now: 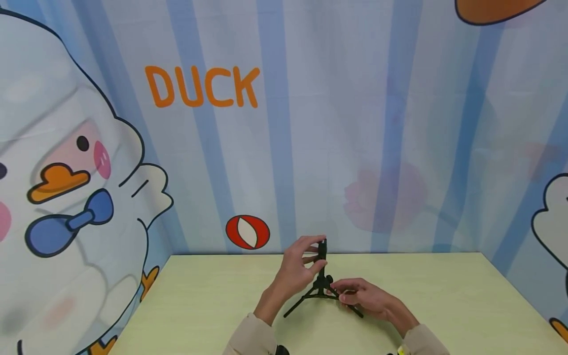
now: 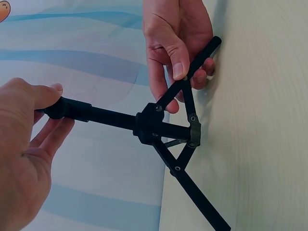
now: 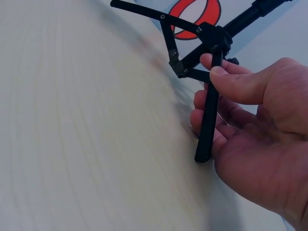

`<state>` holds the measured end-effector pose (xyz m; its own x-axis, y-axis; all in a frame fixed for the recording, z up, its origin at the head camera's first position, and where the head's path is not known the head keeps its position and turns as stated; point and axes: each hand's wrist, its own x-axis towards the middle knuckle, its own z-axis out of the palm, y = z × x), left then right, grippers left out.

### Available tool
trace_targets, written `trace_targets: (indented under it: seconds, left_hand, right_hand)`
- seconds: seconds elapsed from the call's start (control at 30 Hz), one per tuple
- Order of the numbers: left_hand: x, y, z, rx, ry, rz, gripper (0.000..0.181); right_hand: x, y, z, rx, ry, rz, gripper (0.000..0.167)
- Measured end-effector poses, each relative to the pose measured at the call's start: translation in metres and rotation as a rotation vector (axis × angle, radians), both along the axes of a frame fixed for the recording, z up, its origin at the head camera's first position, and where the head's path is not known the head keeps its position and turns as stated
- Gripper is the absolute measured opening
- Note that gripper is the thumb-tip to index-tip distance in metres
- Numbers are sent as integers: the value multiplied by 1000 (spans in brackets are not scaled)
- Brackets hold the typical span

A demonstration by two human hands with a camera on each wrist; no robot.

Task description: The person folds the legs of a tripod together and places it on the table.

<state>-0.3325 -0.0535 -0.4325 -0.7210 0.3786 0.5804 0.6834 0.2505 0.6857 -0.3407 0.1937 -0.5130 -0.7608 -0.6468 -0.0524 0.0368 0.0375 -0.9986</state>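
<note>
Head view, black tripod: upright (image 1: pixel 321 283) between the two hands above the pale table (image 1: pixel 213 296), its legs (image 1: pixel 294 307) spread; whether every foot touches the tabletop cannot be told.
Head view, left hand: holds (image 1: pixel 296 264) the top of the column (image 1: pixel 322 268), fingers on the upper end and thumb lower down.
Head view, right hand: at the leg (image 1: pixel 356 311) on its own side (image 1: pixel 366 298), just below the small knob (image 1: pixel 330 279).
Head view, sleeves: beige (image 1: pixel 252 336), ending at both wrists.
Head view, backdrop: a blue-striped cloth (image 1: pixel 328 123) behind the table, printed with orange letters (image 1: pixel 201 88) reading DUCK, a red-and-white ball (image 1: pixel 247 231) and a large white duck (image 1: pixel 57 276) wearing a blue bow tie (image 1: pixel 80 220).
Left wrist view, column end: gripped between the left hand's thumb on one side and fingers on the other.
Left wrist view, braces: short black bars (image 2: pixel 189 101) join the splayed legs to the foot of the column.
Right wrist view, held leg: pinched under the right hand's thumb with fingers behind it, its free end (image 3: pixel 203 153) beside the palm.
Right wrist view, other leg: reaches out (image 3: pixel 139 9) away from that hand, untouched.
</note>
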Motion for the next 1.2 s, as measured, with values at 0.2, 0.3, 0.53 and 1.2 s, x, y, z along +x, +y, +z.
trace_targets:
  seconds: [0.2,0.3,0.53,1.2]
  left_hand:
    - [-1,-3,-2,12,9,-6,56]
    - [-1,-4,-3,17,7,-5,56]
    - [-1,-3,-4,4,-27,10,57]
    - [5,-2,-1,-11,-5,4,58]
  right_hand:
    - [0,-4,2,12,-9,1,44]
    - [-2,-4,5,47,3,6,42]
    - [-4,-1,12,119,-46,32,44]
    - [-3,3,3,-27,-60,105,54]
